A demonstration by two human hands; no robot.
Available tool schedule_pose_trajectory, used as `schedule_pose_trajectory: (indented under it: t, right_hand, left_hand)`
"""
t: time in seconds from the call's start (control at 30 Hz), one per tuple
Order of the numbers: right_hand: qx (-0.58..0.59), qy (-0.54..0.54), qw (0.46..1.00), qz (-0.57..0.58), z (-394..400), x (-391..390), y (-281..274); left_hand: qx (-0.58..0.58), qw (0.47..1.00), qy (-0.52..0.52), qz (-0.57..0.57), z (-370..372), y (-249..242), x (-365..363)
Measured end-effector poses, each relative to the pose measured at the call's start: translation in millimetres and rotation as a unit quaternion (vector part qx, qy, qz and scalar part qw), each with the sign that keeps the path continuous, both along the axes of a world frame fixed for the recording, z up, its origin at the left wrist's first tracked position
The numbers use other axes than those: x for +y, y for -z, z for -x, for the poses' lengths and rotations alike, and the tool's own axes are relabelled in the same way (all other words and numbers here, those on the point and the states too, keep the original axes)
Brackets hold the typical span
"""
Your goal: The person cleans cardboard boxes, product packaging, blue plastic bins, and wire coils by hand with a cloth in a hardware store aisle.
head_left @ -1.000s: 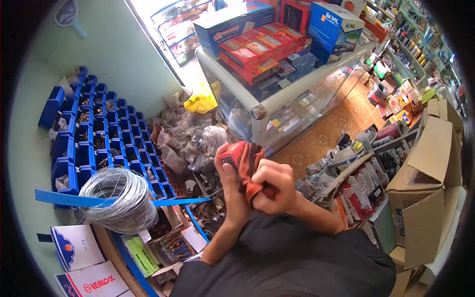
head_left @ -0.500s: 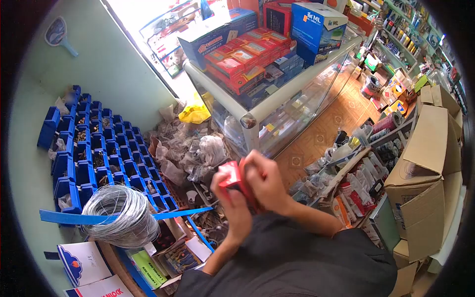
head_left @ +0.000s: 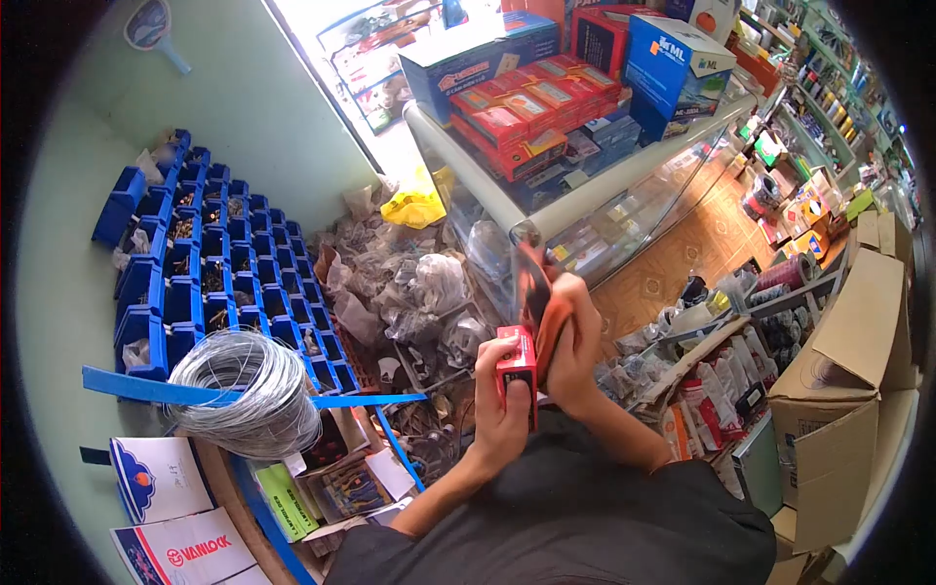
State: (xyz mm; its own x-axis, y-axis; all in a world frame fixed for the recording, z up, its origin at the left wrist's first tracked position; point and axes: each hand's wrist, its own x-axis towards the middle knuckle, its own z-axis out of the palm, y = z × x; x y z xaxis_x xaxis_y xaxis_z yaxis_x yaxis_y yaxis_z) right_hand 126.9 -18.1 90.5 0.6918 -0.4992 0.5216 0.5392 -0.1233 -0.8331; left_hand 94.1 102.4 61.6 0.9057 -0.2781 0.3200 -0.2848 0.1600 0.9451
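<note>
My left hand (head_left: 502,414) grips a small red box (head_left: 517,363) upright in front of my chest, thumb on its front face. My right hand (head_left: 577,341) is just right of the box and holds an orange and black cloth-like piece (head_left: 542,297) that sticks up above the box. Both hands are close together and touch around the box. My dark sleeves and shirt fill the lower middle.
A glass counter (head_left: 546,210) with stacked red and blue boxes (head_left: 526,107) stands ahead. Blue parts bins (head_left: 210,268) cover the left wall, a coil of grey wire (head_left: 244,390) sits below them. Plastic bags (head_left: 409,283) lie on the floor. Cardboard boxes (head_left: 848,361) stand at right.
The orange and black piece has come off the red box and now stands above it in my right hand. My left hand turned the box upright. The view shifted slightly.
</note>
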Motion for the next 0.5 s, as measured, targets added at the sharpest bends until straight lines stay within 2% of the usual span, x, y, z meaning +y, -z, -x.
schedule_pose_trajectory:
  t: [0.07, 0.1, 0.23, 0.37, 0.43, 0.47, 0.5]
  right_hand:
    - [-0.084, 0.028, 0.976, 0.200, 8, 0, -8]
    - [-0.074, 0.011, 0.971, 0.227, 13, 4, -6]
    - [-0.056, -0.061, 0.957, 0.279, 29, 13, 19]
    - [-0.015, -0.030, 0.990, 0.139, 8, 1, 25]
    - [0.063, -0.029, 0.996, -0.053, -5, -3, 19]
    - [0.100, -0.029, 0.983, -0.149, -8, -4, 17]
    - [0.116, -0.103, 0.968, -0.198, -4, -7, 19]
  left_hand:
    - [-0.019, 0.996, -0.078, -0.041, -12, -7, -3]
    - [-0.028, 0.991, -0.116, -0.060, -19, -14, -5]
    - [0.076, 0.989, -0.115, 0.056, -32, -39, 9]
    - [0.051, 0.997, -0.053, -0.010, -16, -18, 9]
    - [0.054, 0.998, -0.005, 0.013, -5, 0, 5]
    - [-0.009, 1.000, -0.005, -0.016, -6, 4, 5]
    - [-0.072, 0.996, -0.010, -0.042, -9, 1, 3]
